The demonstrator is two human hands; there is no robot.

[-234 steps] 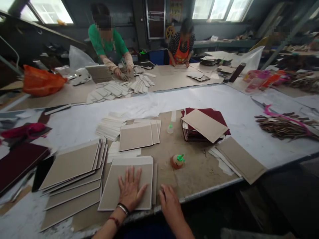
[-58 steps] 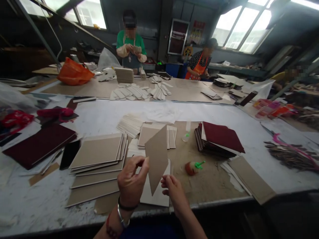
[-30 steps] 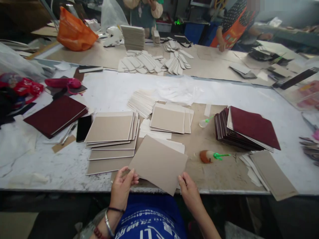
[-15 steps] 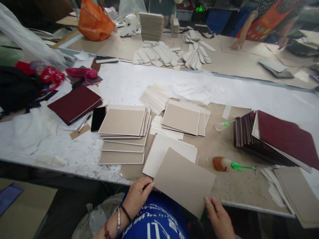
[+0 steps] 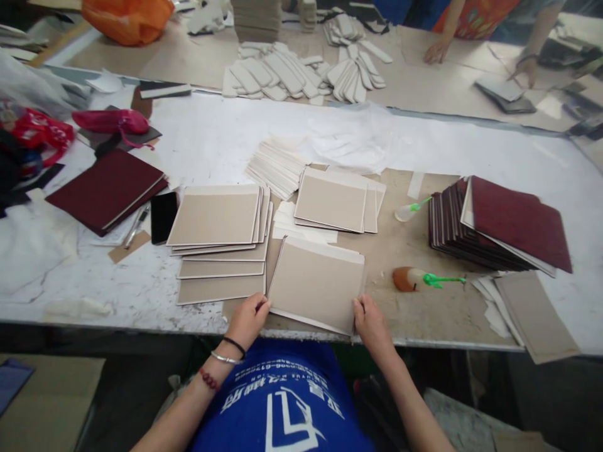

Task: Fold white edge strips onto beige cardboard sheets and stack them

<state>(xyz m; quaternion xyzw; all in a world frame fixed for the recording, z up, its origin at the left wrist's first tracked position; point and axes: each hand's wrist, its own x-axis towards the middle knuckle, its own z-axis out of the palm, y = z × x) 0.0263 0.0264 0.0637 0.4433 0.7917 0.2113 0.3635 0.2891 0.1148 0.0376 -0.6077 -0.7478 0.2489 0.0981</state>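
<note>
A beige cardboard sheet (image 5: 315, 282) lies over a slightly larger pale panel (image 5: 346, 253), whose light edge shows along its top and front. My left hand (image 5: 249, 320) pinches the sheet's near left corner. At the near right corner, my right hand (image 5: 371, 319) has thumb and fingers closed on its edge. To the left rests a staggered stack of beige panels (image 5: 214, 216) with pale borders. Just beyond the sheet are more beige panels (image 5: 331, 199) and a fan of pale strips (image 5: 276, 168).
Dark red covers (image 5: 516, 223) are piled at the right. Between them and the sheet lie a brown-tipped bottle (image 5: 405, 279) and a small clear bottle (image 5: 404, 213). A phone (image 5: 164, 218) and a red folder (image 5: 108, 188) sit at left. A co-worker's hand (image 5: 437, 51) rests on the far table.
The cardboard sheet has gone from tilted over the table edge to squared on the pale panel. Both hands moved forward with it. The camera view has shifted too.
</note>
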